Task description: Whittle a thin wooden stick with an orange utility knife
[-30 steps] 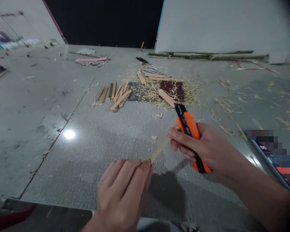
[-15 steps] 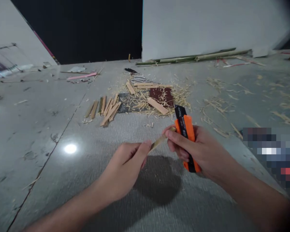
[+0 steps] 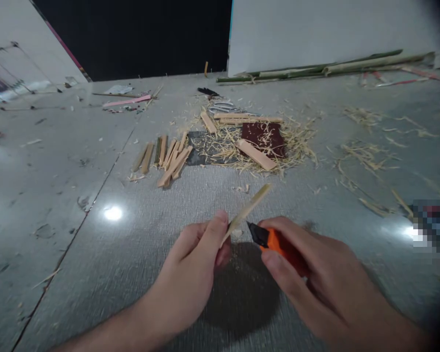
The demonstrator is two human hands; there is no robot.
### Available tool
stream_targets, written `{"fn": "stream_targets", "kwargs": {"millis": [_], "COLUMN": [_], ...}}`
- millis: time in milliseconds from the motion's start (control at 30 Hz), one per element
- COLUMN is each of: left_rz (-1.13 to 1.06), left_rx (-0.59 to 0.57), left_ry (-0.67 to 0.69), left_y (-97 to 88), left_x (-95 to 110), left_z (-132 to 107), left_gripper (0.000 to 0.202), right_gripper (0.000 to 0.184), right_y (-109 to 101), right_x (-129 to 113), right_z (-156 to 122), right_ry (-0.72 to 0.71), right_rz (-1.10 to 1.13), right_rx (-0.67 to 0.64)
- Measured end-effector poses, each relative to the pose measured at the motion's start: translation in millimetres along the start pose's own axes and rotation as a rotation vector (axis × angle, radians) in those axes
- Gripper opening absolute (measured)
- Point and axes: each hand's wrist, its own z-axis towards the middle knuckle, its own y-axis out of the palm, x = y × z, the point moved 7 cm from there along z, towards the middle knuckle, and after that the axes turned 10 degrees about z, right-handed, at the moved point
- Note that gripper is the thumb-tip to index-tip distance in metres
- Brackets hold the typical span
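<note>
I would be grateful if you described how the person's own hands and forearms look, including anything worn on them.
The left hand and right hand are both bare, without gloves. No ring, watch or bracelet shows on the visible parts. The left forearm and right forearm are uncovered as far as they show, with no sleeve in view.

Indoor space, makeshift workshop in character; exact room type not determinable. Evidence: grey floor (image 3: pixel 95 264) strewn with shavings (image 3: pixel 300 144); cut sticks (image 3: pixel 176 166) laid out in a group; bamboo poles (image 3: pixel 370 63) lying along white wall (image 3: pixel 308 29); 1 cutter (image 3: pixel 275 240) in use at floor level.
</note>
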Motion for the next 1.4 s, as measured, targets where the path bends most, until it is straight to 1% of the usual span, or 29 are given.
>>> {"fn": "stream_targets", "kwargs": {"millis": [100, 200, 300, 367, 467, 533, 600, 633, 733, 767, 800, 833, 867, 967, 1033, 1100, 1167, 1233, 1267, 1333, 1367, 1400], "left_rz": [0.014, -0.034, -0.146, -0.211, -0.273, -0.306, -0.332, -0.34, -0.345, -0.344, -0.338, -0.333, -0.328, -0.326, -0.305, -0.222, -0.056, 0.147, 0.241, 0.378, 0.422, 0.454], "left_rx": [0.008, 0.005, -0.023, -0.063, -0.111, -0.125, -0.135, -0.146, -0.197, -0.213, -0.223, -0.224, -0.219, -0.224, -0.25, -0.257, -0.186, -0.061, 0.005, 0.123, 0.17, 0.214], "left_ry": [0.009, 0.026, 0.028, 0.052, 0.067, 0.044, 0.032, 0.039, 0.068, 0.075, 0.08, 0.083, 0.082, 0.048, 0.014, -0.003, 0.0, 0.063, 0.129, 0.3, 0.379, 0.436], "left_y": [-0.5, 0.1, 4.1, 8.4, 13.4, 15.0, 15.7, 16.2, 18.3, 18.9, 19.2, 19.1, 18.6, 19.1, 20.8, 20.5, 14.0, 3.8, -0.9, -7.2, -9.0, -10.5], "left_x": [-1.4, -2.4, -3.0, -1.0, -0.2, -3.0, -5.4, -5.4, -2.9, -1.7, -0.8, -0.1, 0.0, -3.1, -6.3, -7.9, -7.5, -1.3, 4.6, 18.5, 24.2, 28.3], "left_z": [-1.6, -2.7, -2.1, -0.2, 5.2, 8.8, 9.7, 8.7, 1.9, -0.4, -2.0, -2.8, -2.8, -0.6, 0.0, -1.0, -2.5, -4.8, -6.5, -11.5, -14.2, -16.4], "left_gripper": [0.065, 0.065, 0.064, 0.064, 0.062, 0.061, 0.059, 0.059, 0.059, 0.059, 0.059, 0.059, 0.059, 0.061, 0.062, 0.064, 0.065, 0.06, 0.051, 0.027, 0.019, 0.018], "right_gripper": [0.021, 0.022, 0.022, 0.025, 0.034, 0.039, 0.042, 0.044, 0.045, 0.045, 0.048, 0.049, 0.052, 0.057, 0.054, 0.049, 0.045, 0.044, 0.044, 0.045, 0.045, 0.045], "right_y": [5.0, 7.6, 5.5, 4.3, 3.3, -0.1, -12.0, -22.5, -63.6, -73.2, -78.3, -77.2, -71.3, -38.0, -19.5, -9.5, -7.0, -8.6, -9.8, -11.9, -12.7, -13.3], "right_x": [-0.9, 0.6, 1.9, 4.0, 11.7, 21.7, 35.1, 42.3, 59.4, 64.5, 68.8, 72.6, 75.0, 71.7, 65.8, 62.4, 62.7, 65.6, 67.3, 70.5, 71.9, 73.0], "right_z": [-1.0, -3.9, -6.1, -6.1, -3.4, -0.5, 2.3, 3.3, 4.2, 4.1, 4.2, 4.6, 5.0, 3.7, 0.8, -2.3, -4.9, -6.6, -6.9, -7.3, -7.4, -7.4], "right_ry": [0.007, 0.005, -0.03, -0.033, 0.041, 0.148, 0.268, 0.324, 0.416, 0.44, 0.458, 0.483, 0.508, 0.575, 0.605, 0.631, 0.651, 0.664, 0.666, 0.672, 0.675, 0.678], "right_rz": [-0.024, -0.056, -0.115, -0.164, -0.222, -0.208, -0.175, -0.163, -0.144, -0.102, -0.026, 0.079, 0.195, 0.525, 0.666, 0.753, 0.808, 0.847, 0.864, 0.885, 0.89, 0.891], "right_rx": [-0.018, -0.042, -0.005, 0.036, 0.096, 0.126, 0.178, 0.227, 0.431, 0.469, 0.483, 0.459, 0.415, 0.245, 0.182, 0.156, 0.156, 0.175, 0.188, 0.214, 0.228, 0.241]}}
